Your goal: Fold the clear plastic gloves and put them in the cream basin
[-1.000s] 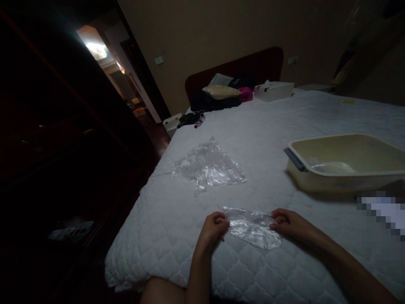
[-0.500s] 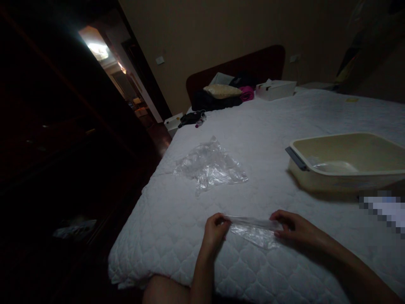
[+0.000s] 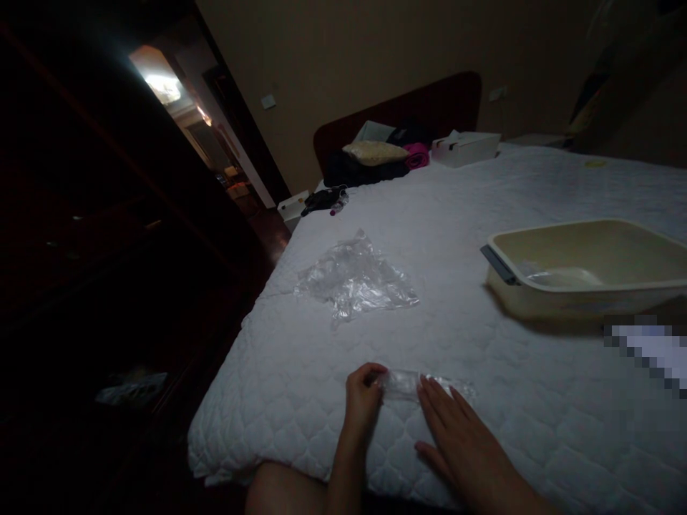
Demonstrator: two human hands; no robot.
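A clear plastic bag (image 3: 400,385), folded into a narrow strip, lies on the white quilted bed cover (image 3: 279,400) near the front edge. My left hand (image 3: 365,390) pinches the strip's left end between thumb and fingers. Flat across the strip's middle and right part rests my right hand (image 3: 456,429), its fingers stretched out and the thumb apart. Part of the strip is hidden under those fingers. Farther up the bed, a second clear plastic bag (image 3: 359,279) is spread out and crumpled, with neither hand on it.
A cream plastic bin (image 3: 569,304) with a grey handle stands at the right, a blurred-out patch (image 3: 655,347) in front of it. Near the headboard (image 3: 451,100) are a pillow (image 3: 376,151), dark cloth, a pink roll (image 3: 417,155) and a white box (image 3: 466,149). The bed's left edge drops to dark floor.
My right hand has let go of the strip's right end, moved left and flattened onto it. The strip now lies flatter and narrower on the bed. My left hand keeps its pinch.
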